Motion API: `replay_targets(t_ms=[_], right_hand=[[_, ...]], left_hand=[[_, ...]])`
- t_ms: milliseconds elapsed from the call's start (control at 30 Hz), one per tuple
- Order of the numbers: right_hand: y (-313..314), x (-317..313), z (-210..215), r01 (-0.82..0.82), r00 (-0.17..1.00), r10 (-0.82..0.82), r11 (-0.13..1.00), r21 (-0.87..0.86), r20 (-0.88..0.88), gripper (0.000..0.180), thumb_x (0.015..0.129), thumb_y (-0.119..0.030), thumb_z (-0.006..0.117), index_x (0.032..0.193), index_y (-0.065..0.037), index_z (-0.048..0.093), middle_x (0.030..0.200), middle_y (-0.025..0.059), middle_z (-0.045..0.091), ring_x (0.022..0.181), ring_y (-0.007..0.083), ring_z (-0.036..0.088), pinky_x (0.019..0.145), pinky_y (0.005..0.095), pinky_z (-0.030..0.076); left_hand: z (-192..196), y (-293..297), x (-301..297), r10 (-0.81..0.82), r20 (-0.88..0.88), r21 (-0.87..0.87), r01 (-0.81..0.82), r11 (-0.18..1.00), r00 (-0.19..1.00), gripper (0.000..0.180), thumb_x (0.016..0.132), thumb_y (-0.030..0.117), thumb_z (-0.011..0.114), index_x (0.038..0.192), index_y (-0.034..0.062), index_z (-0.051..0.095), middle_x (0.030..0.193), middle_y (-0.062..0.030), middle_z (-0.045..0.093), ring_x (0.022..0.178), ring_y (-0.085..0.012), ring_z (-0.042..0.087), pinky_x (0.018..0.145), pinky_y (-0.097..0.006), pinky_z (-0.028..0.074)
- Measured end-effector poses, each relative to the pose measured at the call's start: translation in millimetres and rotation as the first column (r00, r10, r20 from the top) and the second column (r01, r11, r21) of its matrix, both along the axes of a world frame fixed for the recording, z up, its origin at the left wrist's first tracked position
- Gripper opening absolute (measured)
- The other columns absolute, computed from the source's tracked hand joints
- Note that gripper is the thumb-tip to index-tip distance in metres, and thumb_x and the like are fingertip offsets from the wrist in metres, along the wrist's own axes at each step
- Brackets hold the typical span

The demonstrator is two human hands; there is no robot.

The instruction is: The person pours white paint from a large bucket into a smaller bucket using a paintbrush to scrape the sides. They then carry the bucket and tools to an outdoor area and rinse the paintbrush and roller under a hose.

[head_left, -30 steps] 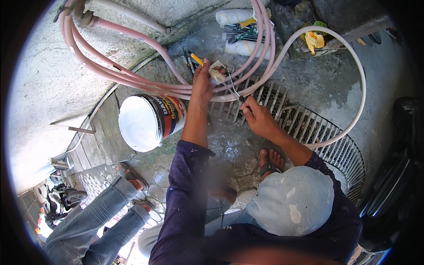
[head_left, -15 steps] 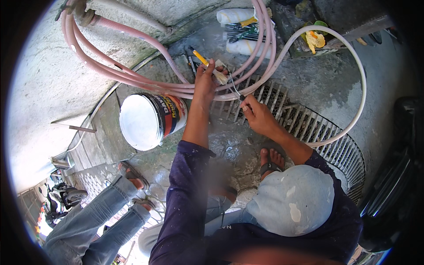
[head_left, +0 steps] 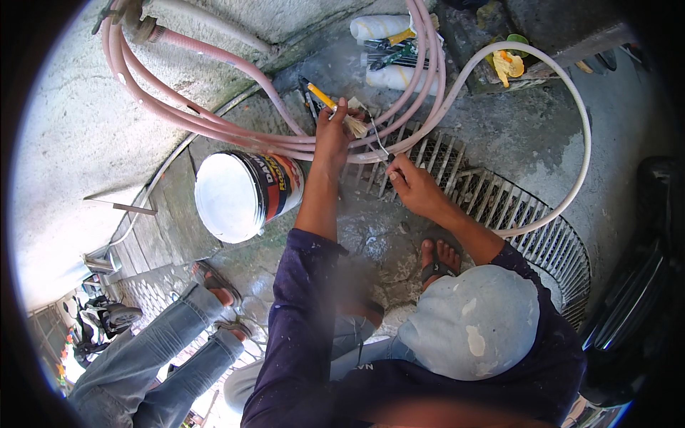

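My left hand (head_left: 333,135) is closed around a paintbrush with a yellow handle (head_left: 321,95). Its pale bristles (head_left: 355,127) point right and slightly down. Close by on the right, my right hand (head_left: 417,184) grips the black handle of a small paint roller frame (head_left: 379,135). The bent metal rod of that frame runs up past the bristles; a whitish piece at its far end is partly hidden by the brush and my left hand. Both hands are over the pink hose (head_left: 389,146) and the floor grating.
A white-lidded paint pail (head_left: 227,198) stands left of my left forearm. Paint rollers (head_left: 378,27) and brushes lie behind the hose coils. A metal grate (head_left: 517,207) curves to the right. Orange peel (head_left: 508,65) rests at back right. Another person's jeans-clad legs (head_left: 146,346) are at lower left.
The paintbrush in my left hand has tilted slightly, its handle end shifting a little left and down. My right hand and the roller frame are almost where they were.
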State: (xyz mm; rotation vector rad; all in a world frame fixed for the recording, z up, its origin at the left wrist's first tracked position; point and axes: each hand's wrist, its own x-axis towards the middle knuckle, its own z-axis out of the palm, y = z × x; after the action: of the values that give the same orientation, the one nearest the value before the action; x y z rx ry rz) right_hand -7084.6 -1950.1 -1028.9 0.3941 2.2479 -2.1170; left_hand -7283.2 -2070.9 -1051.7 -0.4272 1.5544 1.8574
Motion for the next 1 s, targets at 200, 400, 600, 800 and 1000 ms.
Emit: replay_targets(t_ms=[200,400,600,800,1000], right_hand=[[-0.7,2.7,-14.6,-0.026,0.999,0.026,1.000,-0.012,0.037,0.050,0.104,-0.013,0.054,0.151,-0.011,0.037,0.075,0.0070,0.060,0.065,0.0159,0.055,0.064,0.0345,0.045],[-3.2,-6.1,-28.8,-0.026,0.996,0.029,0.999,-0.039,0.080,0.058,0.103,-0.015,0.056,0.157,-0.013,0.035,0.080,0.0086,0.066,0.068,0.0164,0.061,0.067,0.0346,0.050],[-10.1,-16.6,-15.5,-0.093,0.981,0.071,0.989,0.111,0.183,0.052,0.101,-0.020,0.060,0.149,-0.007,0.045,0.098,0.0210,0.069,0.087,0.0282,0.069,0.079,0.0407,0.053],[-8.1,-29.8,7.0,-0.009,0.999,0.010,1.000,-0.015,0.046,0.048,0.101,-0.017,0.058,0.144,0.001,0.048,0.112,0.0300,0.068,0.102,0.0419,0.069,0.088,0.0474,0.053],[-1.2,-27.2,11.0,-0.019,0.985,0.029,0.998,-0.055,0.173,0.040,0.101,-0.015,0.057,0.137,0.001,0.049,0.111,0.0278,0.067,0.101,0.0395,0.069,0.087,0.0467,0.052]], left_hand=[[-7.1,2.6,2.2,-0.055,-0.112,-0.011,0.054,0.998,0.992,0.038,0.104,0.024,0.062,0.136,0.0131,0.044,0.122,-0.0096,0.063,0.115,-0.0230,0.061,0.095,-0.045,0.053],[-5.9,6.6,19.4,-0.084,-0.218,-0.003,0.085,0.996,0.972,0.054,0.104,0.020,0.061,0.151,0.0123,0.034,0.123,-0.0102,0.063,0.107,-0.0184,0.063,0.091,-0.037,0.053],[-20.3,7.0,30.6,-0.058,-0.323,-0.197,-0.007,0.980,0.944,0.035,0.106,0.028,0.059,0.130,0.0048,0.048,0.090,-0.0028,0.059,0.078,-0.0105,0.057,0.066,-0.027,0.049],[-23.9,14.2,21.8,0.065,-0.172,-0.289,-0.113,0.951,0.983,0.049,0.108,0.053,0.044,0.093,0.0070,0.054,0.067,0.0014,0.049,0.061,-0.0101,0.050,0.053,-0.024,0.040],[-24.9,11.6,20.9,-0.059,-0.068,-0.029,0.058,0.998,0.996,0.014,0.106,0.020,0.056,0.116,0.0109,0.052,0.086,-0.0032,0.058,0.067,-0.0137,0.055,0.057,-0.028,0.046]])
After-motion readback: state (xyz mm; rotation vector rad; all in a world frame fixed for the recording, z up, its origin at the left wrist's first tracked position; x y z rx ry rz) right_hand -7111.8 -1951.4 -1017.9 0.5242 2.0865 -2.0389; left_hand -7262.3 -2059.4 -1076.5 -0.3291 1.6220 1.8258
